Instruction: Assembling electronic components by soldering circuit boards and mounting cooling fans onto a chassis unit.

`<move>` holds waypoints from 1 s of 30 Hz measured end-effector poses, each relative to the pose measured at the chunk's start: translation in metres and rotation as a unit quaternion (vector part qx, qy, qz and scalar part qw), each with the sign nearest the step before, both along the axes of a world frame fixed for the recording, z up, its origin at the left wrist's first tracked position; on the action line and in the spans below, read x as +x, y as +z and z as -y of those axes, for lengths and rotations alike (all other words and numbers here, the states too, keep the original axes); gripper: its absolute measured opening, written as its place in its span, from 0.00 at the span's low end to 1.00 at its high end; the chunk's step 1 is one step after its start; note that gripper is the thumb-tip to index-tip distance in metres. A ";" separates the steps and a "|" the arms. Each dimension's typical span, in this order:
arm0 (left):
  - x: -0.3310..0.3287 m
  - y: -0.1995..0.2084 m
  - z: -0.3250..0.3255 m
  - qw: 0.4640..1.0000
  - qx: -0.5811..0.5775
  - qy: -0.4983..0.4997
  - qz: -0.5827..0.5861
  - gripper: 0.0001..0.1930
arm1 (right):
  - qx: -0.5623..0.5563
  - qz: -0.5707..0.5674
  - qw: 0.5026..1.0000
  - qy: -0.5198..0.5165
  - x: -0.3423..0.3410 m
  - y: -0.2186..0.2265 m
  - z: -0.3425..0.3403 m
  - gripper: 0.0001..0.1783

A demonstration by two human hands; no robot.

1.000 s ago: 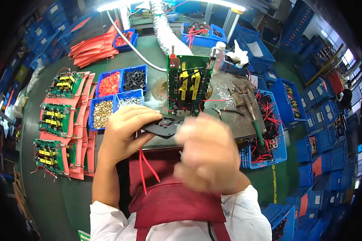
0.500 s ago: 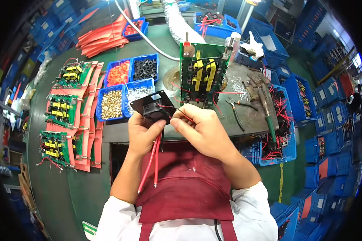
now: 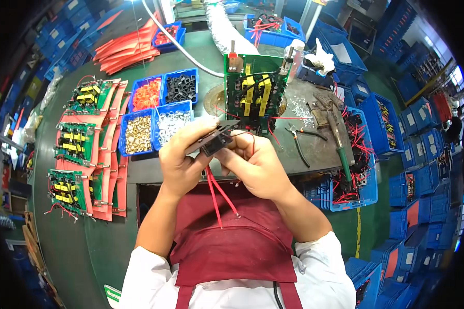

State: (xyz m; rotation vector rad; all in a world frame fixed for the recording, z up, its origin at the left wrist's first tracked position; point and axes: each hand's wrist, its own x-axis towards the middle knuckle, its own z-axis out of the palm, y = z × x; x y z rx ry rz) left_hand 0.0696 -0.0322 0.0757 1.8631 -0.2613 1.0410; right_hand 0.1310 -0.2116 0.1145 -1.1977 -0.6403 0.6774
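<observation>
My left hand (image 3: 183, 159) grips a black panel with a small cooling fan (image 3: 215, 143) mounted on it, tilted so its edge faces me. Two thick red wires (image 3: 215, 198) hang from it over my apron. My right hand (image 3: 258, 167) is closed at the fan's right side, its thumb against the fan. A thin wire (image 3: 250, 135) loops from the fan over those fingers, which partly hide it. Just beyond my hands, a green circuit board (image 3: 250, 92) with yellow-wrapped parts and metal posts stands upright on the bench.
Left of my hands sit blue bins of brass nuts (image 3: 138, 135), silvery washers (image 3: 172, 122), red parts (image 3: 146, 95) and black parts (image 3: 181, 88). Boards on red sheets (image 3: 105, 180) lie farther left. Cutters (image 3: 300, 139), a soldering iron (image 3: 340, 149) and a blue basket (image 3: 368, 193) are at right.
The panel with the fan has tilted from facing me to nearly edge-on. My left fingers now reach over its top edge. The red wires have swung rightward.
</observation>
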 end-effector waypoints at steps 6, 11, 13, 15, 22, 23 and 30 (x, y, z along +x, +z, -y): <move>0.017 0.072 0.021 0.980 0.168 0.105 0.024 0.26 | 0.017 0.122 0.973 -0.195 0.005 -0.012 0.013 0.09; 0.054 0.134 0.046 0.900 0.378 0.207 0.070 0.22 | -0.047 0.187 0.940 -0.283 0.012 -0.023 0.025 0.15; 0.066 0.157 0.060 0.876 0.422 0.223 0.068 0.18 | -0.001 0.256 0.919 -0.299 0.020 -0.028 0.024 0.15; 0.078 0.170 0.067 0.852 0.462 0.242 0.051 0.14 | 0.023 0.144 0.959 -0.243 0.017 -0.009 0.030 0.16; 0.108 0.177 0.079 0.825 0.516 0.229 0.019 0.06 | -0.030 0.132 0.968 -0.210 0.017 0.006 0.067 0.15; 0.109 0.177 0.080 0.825 0.516 0.228 0.019 0.06 | -0.025 0.121 0.970 -0.208 0.017 0.005 0.070 0.15; 0.098 0.181 0.080 0.782 0.584 0.187 -0.111 0.11 | -0.083 0.166 0.956 -0.225 0.021 -0.009 0.084 0.17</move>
